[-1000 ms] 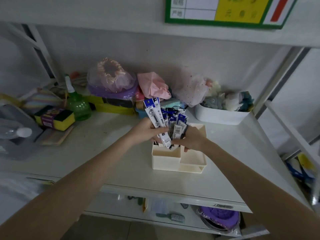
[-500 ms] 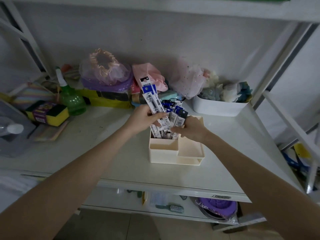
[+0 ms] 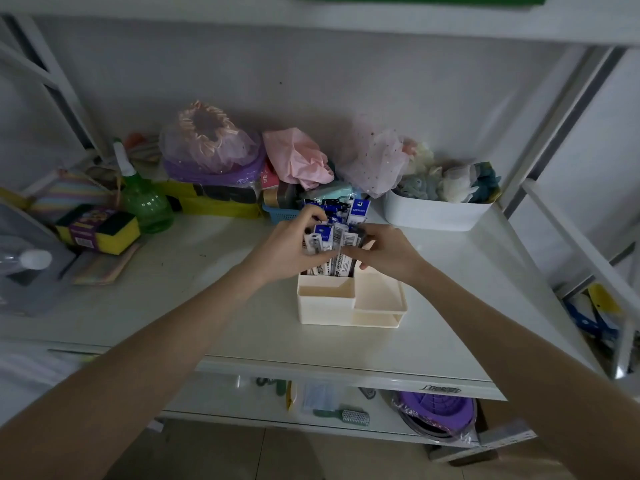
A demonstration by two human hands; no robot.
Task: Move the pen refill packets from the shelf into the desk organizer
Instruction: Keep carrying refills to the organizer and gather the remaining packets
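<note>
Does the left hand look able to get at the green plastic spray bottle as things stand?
Probably not freely: the left hand grips the pen refill packets over the cream desk organizer. The path to the green spray bottle looks unobstructed.

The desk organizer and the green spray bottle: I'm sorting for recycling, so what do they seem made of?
The desk organizer looks like cream moulded plastic, matte, with smooth thin walls. The green spray bottle seems translucent glossy plastic, since light glints on it; its nozzle is white.

Blue-white refill packets (image 3: 337, 252) upright in cream organizer (image 3: 332, 306) rear compartment.
</note>
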